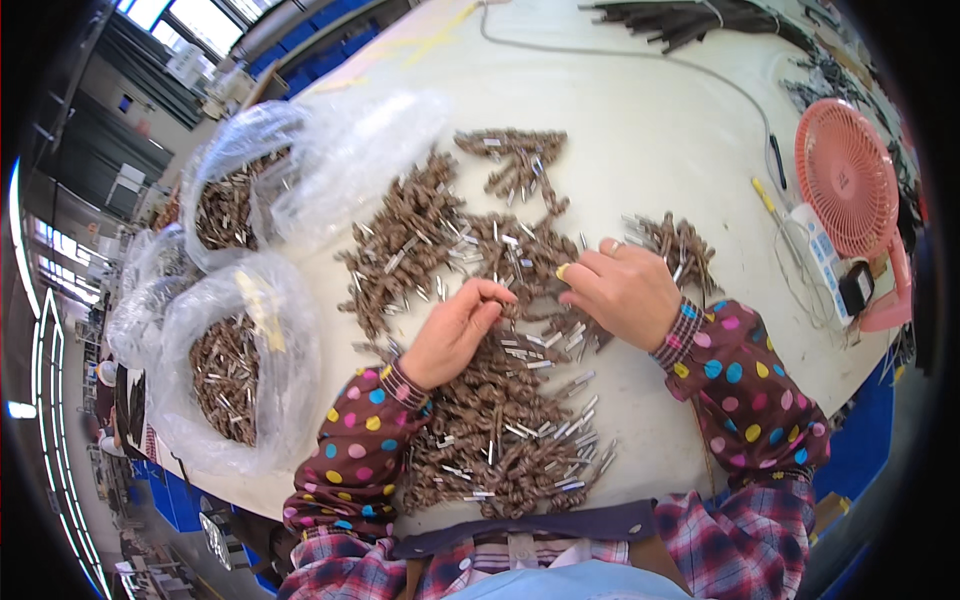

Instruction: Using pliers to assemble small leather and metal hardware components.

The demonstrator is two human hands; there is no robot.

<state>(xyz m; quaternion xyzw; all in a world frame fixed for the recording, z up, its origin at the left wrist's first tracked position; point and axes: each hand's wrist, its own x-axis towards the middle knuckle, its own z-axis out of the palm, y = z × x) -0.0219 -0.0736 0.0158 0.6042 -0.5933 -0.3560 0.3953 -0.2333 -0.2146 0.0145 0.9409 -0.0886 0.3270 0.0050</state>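
Note:
Knotted bundles of brown cord with silvery metal tips lie in a heap in front of me and between my arms. Over the middle of this heap, my left hand is closed, thumb and forefinger pinching a brown cord. My right hand is closed too, its curled fingers at a brown cord just across from the left; the grip is partly hidden. A ring and a yellow covering on a fingertip show on it. More cord bundles lie beyond my left hand, and a smaller group sits beyond my right.
Clear plastic bags filled with cord bundles stand at the left, one near and one farther. To the right are a pink fan, a white power strip and a yellow-handled tool. Dark strips lie at the far edge.

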